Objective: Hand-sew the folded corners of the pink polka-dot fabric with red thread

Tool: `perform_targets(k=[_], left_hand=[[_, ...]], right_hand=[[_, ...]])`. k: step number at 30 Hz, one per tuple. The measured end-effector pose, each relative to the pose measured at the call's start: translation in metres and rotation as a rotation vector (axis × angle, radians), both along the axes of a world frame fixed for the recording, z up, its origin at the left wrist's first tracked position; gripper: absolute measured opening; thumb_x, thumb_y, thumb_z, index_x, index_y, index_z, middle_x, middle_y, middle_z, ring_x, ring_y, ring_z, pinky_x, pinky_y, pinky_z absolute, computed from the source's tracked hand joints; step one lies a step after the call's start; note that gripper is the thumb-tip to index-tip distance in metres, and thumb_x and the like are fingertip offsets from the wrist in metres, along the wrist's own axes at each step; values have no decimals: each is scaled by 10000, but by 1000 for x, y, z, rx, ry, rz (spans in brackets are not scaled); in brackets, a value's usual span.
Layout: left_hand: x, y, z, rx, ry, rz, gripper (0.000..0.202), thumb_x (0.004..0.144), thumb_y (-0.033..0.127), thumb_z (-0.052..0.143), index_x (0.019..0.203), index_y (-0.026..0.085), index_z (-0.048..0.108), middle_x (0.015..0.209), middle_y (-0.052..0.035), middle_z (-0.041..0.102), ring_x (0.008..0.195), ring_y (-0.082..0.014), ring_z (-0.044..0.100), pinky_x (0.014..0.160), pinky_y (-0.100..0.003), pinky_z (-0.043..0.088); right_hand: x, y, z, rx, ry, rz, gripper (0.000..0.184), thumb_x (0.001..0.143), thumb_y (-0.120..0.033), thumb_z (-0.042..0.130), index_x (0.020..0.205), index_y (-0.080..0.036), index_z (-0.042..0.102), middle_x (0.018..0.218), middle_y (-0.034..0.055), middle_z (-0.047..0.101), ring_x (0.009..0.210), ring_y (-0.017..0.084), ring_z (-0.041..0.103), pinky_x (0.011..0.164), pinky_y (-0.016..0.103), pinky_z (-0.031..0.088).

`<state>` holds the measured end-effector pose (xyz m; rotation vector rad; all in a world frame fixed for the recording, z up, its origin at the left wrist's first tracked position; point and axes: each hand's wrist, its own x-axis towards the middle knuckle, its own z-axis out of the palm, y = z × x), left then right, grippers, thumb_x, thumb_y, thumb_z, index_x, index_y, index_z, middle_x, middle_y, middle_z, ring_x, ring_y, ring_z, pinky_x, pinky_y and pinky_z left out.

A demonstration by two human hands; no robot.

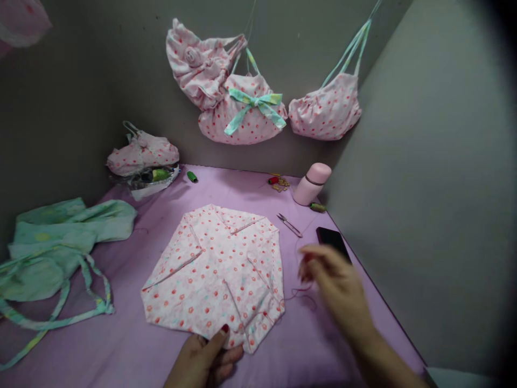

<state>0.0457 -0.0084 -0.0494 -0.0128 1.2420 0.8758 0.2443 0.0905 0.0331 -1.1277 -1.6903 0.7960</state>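
Observation:
A pink floral fabric piece (214, 269) lies flat on the table, its corners folded inward. At its near edge my left hand (210, 355) grips the cloth, thumb on top and fingers underneath. To the right of the cloth my right hand (335, 285) is raised, its fingers curled together and blurred by motion; a needle, if any, is too small to see. A dark red thread (301, 292) trails between the cloth's right side and the area under my right hand. Thread snips (290, 225) lie just beyond that hand, beside a black phone (333, 240) partly covered by it.
A pink bottle (312, 184) stands at the back right near a green thread spool (318, 207) and a red spool (273, 180). Mint fabric with straps (52, 258) lies at left. Floral bags (250, 116) hang on the grey wall. A plastic packet (153, 180) sits back left.

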Motion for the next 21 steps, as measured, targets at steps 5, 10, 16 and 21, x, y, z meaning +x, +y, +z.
perform_targets(k=[5, 10, 16, 21], left_hand=[[-3, -2, -5, 38, -44, -7, 414, 448, 356, 872, 628, 109, 592, 585, -64, 677, 590, -163, 661, 458, -150, 472], [-3, -1, -1, 35, -18, -23, 382, 456, 354, 867, 586, 120, 595, 584, -55, 675, 621, -158, 656, 510, -159, 473], [-2, -2, 4, 101, -7, -15, 373, 484, 362, 853, 638, 128, 607, 598, -31, 677, 607, -145, 647, 517, -166, 466], [-2, -2, 4, 91, 1, -17, 408, 446, 391, 863, 620, 129, 603, 552, -17, 658, 588, -140, 642, 489, -153, 452]], right_hand=[[-40, -50, -59, -290, -311, 402, 199, 859, -180, 468, 825, -204, 663, 690, -12, 654, 597, 114, 579, 556, 192, 415], [-41, -61, -68, -306, -473, 434, 228, 887, -203, 404, 905, -193, 631, 698, 10, 652, 603, 126, 586, 555, 191, 396], [-41, -63, -67, -275, -532, 456, 230, 884, -184, 384, 907, -184, 613, 709, 22, 654, 616, 132, 601, 569, 190, 389], [-41, -62, -68, -262, -559, 458, 244, 882, -179, 386, 879, -192, 629, 717, 22, 666, 628, 130, 608, 568, 188, 376]])
